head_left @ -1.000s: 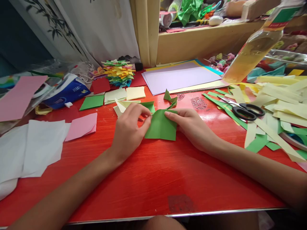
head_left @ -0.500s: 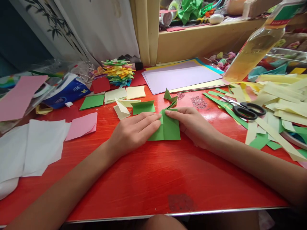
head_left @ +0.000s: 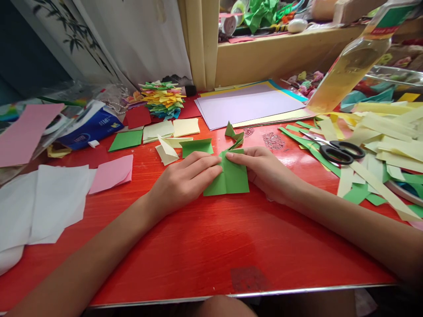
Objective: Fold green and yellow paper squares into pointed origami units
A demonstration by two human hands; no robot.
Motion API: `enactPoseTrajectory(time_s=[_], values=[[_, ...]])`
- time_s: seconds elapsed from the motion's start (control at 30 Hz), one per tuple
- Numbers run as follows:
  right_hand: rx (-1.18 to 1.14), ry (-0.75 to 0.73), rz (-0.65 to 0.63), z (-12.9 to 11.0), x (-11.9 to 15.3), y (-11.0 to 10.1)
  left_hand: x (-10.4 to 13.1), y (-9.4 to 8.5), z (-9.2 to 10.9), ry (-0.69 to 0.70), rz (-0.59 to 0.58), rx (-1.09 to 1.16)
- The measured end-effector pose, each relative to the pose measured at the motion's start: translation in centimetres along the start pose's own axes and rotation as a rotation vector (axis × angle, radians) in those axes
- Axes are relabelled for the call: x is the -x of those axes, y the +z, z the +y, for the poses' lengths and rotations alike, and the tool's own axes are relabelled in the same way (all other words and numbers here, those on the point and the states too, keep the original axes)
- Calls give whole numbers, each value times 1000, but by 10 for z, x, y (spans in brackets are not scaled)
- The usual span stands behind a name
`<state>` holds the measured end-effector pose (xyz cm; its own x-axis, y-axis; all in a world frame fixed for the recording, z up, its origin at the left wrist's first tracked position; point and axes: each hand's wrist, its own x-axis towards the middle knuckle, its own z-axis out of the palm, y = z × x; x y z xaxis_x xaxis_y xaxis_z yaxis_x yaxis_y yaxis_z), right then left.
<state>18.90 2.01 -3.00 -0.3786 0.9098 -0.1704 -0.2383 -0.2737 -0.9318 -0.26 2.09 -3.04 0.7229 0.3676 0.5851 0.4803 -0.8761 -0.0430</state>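
Over red table (head_left: 185,259), both hands on creased green paper (head_left: 235,178)

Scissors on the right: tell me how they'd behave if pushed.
The scissors would probably stay stiff, given their metal-looking blades. Lying low, they seem unlikely to roll, but they may drag the loose paper strips around them.

Steady indoor light here, its source out of view, throwing pale glare across the far middle of the red tabletop (head_left: 185,255) — and a soft shadow falls beside the right forearm (head_left: 343,220). The green paper (head_left: 236,178) reads clear mid-frame, while the wide lens smears the edges, stretches the bottle (head_left: 346,72), and the upper-left corner sinks dim.
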Motion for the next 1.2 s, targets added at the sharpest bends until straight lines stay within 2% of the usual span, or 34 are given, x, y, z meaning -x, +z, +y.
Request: enactPoseTrajectory(time_s=[0.17, 0.3, 0.43, 0.53, 0.6, 0.87, 1.03, 1.2], values=[[61, 13, 24, -2, 2, 2, 0, 0, -1, 25, 8, -6], [127, 6, 62, -3, 4, 5, -4, 1, 4, -49, 12, 53], [120, -14, 61, -3, 4, 5, -13, -2, 14, -335, 75, 207], [111, -26, 63, -2, 2, 4, -18, -4, 18, -552, -15, 436], [121, -35, 49, -2, 1, 3, -19, -4, 18, -622, -93, 581], [209, -81, 60, 0, 1, 2, -16, -1, 14, -656, -126, 683], [262, -36, 29, -4, 0, 2, -14, 3, 12, -724, -16, 732], [357, -54, -1, -4, -2, -1, -15, 3, 12, -831, -12, 783]])
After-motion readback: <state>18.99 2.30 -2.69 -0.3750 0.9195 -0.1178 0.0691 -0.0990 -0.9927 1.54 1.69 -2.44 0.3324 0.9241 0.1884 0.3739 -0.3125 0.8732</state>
